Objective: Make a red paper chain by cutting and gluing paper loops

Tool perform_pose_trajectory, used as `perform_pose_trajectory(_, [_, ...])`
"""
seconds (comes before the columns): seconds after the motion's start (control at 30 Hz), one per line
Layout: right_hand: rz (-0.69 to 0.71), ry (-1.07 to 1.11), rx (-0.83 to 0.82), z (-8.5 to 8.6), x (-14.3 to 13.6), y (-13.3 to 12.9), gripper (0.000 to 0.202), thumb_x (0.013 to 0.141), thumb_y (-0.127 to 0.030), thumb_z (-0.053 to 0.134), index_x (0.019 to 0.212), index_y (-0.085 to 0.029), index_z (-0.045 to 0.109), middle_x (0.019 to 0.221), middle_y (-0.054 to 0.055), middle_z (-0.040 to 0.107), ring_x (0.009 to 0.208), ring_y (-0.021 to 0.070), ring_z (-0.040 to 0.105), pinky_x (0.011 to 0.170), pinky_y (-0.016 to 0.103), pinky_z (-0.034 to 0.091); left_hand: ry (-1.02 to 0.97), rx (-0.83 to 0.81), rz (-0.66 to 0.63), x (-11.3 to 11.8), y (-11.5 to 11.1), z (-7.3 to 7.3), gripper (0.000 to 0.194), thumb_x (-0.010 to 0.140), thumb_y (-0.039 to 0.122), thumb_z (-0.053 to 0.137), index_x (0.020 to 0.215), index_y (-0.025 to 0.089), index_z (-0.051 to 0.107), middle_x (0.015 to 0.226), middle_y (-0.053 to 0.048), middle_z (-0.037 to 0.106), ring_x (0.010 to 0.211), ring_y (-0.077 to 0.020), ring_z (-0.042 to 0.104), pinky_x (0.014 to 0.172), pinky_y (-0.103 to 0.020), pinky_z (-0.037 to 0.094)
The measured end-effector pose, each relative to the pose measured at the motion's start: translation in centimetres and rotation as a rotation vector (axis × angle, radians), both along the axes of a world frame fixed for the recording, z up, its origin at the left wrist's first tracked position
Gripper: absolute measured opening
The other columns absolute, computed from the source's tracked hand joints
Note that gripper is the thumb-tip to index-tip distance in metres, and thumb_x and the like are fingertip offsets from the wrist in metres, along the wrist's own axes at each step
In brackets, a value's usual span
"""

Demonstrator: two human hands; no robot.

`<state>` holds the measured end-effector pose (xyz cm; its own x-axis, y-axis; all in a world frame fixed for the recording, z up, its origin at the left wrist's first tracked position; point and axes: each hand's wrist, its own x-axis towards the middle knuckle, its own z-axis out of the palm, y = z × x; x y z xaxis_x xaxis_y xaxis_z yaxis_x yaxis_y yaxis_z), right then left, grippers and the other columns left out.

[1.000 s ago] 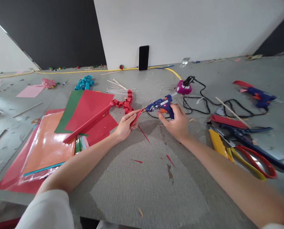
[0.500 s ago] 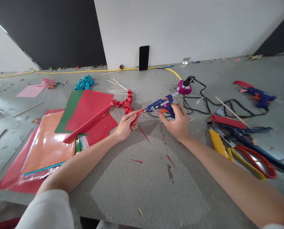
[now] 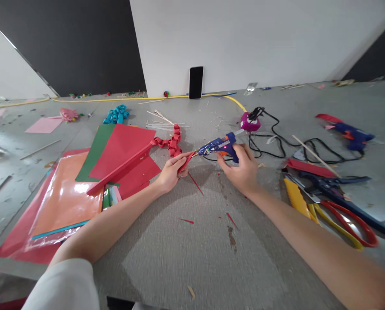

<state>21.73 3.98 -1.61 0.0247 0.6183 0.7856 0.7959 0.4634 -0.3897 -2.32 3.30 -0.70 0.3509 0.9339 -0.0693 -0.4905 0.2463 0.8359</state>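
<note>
Between the fingers of my left hand is a small folded strip of red paper. My right hand grips the handle of a blue hot glue gun, whose nozzle points left and meets the upper end of the paper, or comes very near it. A small red light glows on the gun's body, and a clear glue stick sticks out of its back. Just beyond my left hand lies a chain of red paper loops.
Red card, green card and an orange pack in plastic lie left. Right are red-handled scissors, dark pliers and another glue gun. Black cables run from a purple socket block. A phone leans against the wall.
The camera view has shifted slightly, so everything sits a little lower. My hands, the glue gun and the red paper strip keep nearly the same positions relative to each other.
</note>
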Motion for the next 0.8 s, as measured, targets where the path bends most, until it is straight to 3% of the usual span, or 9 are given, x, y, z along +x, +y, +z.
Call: perform_pose_trajectory(0.8, [0.003,0.011,-0.023,-0.11,0.27,0.19,0.029,0.094,-0.040,0.065,0.117,-0.024,0.067,0.092,0.008,0.068,0.084,0.0264,0.069,0.081,0.044,0.060,0.021,-0.024,0.023,0.13,-0.06,0.19,0.029,0.097,0.028,0.071,0.120,0.011,0.074,0.058,0.008,0.036,0.051,-0.0075,0.029,0.054,-0.023,0.019])
